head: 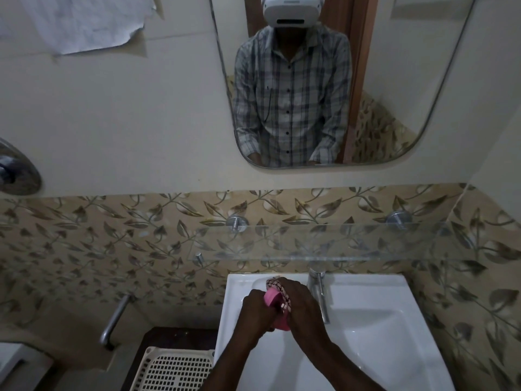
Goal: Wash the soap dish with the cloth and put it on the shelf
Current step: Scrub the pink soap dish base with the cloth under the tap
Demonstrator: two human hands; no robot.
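Fingers (267, 313) of the left hand (256, 307): curled round the pink soap dish (271, 299), clamped on its left edge. Fingers of the right hand (298, 301): curled, bunching the patterned cloth (277, 284) against the dish. The fingertips are hidden under the cloth, so the exact pinch cannot be told.

Both hands meet at lower centre of the frame, over the back left part of the white sink (366, 328), just left of the tap (320, 292). The dish is held tilted, clear of the basin, and partly covered by the right hand. No running water can be made out at the tap.

Judged step: scrubbing. Placing not yet done. The glass shelf (338, 241) runs across centre right of the frame, above the tap.

Notes for doing the step well:
- Left grip firm at the rim, since wet plastic is likely slippery.
- Work the cloth into the hollow and any drain slots, then the underside.
- Turn the dish in the left hand rather than re-gripping the cloth.
- Work low over the basin, so a slip lands in the sink.
- Rinse and shake off before lifting.
- The shelf's front edge is hard to see, so set the dish well back from it.
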